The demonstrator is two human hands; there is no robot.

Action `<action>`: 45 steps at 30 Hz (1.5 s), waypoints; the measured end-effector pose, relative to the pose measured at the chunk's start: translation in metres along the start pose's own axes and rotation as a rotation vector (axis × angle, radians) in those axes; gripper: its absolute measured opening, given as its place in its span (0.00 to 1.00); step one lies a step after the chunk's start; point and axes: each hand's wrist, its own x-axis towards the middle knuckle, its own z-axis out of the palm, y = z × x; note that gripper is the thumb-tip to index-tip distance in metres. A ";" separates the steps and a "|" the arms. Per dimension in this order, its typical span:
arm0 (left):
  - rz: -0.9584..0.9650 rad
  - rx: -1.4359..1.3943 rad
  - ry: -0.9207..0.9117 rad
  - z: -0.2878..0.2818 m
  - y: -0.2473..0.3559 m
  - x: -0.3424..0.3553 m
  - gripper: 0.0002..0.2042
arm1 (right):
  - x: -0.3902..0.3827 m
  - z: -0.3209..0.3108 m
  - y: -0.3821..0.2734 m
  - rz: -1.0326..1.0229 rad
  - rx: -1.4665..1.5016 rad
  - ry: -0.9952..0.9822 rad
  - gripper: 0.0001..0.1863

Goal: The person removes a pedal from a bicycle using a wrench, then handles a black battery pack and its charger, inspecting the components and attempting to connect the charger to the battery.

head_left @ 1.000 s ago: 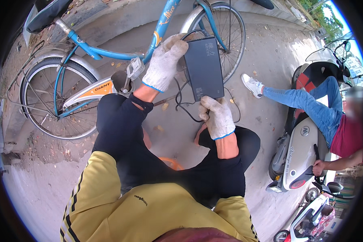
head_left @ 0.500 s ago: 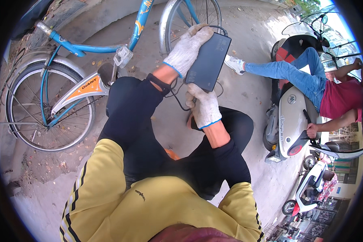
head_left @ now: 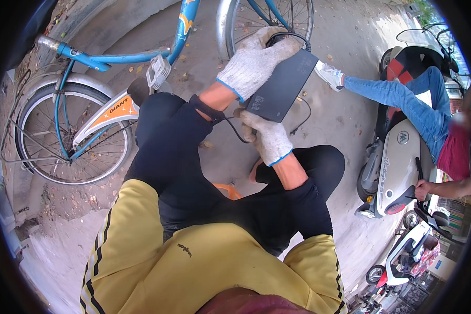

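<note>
A flat black box (head_left: 281,83), apparently a power adapter, is held tilted over the ground, with a black cable looped at its upper end and thinner cables (head_left: 306,118) hanging below. My left hand (head_left: 254,63), in a white knit glove, grips the box's upper left part, its fingers curled over the top by the cable. My right hand (head_left: 267,136), in a similar soiled glove, is closed round the lower end, fingers underneath and partly hidden. Both hands are over my bent knees, near the white pedal (head_left: 157,70) of a blue bicycle.
The blue bicycle (head_left: 131,58) stands ahead and left, beside a concrete ledge (head_left: 125,21). To my right a person in jeans (head_left: 382,86) sits on a silver-and-black scooter (head_left: 397,162). Another white scooter (head_left: 405,246) is parked behind. An orange object (head_left: 227,191) shows between my legs.
The box has tipped clockwise, its top moving right, and my left hand has moved right with it. My right hand has shifted slightly left and up. Both still hold it.
</note>
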 end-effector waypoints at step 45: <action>-0.225 -0.718 -0.139 0.021 -0.029 0.012 0.21 | 0.006 -0.090 -0.063 -0.582 0.149 0.674 0.44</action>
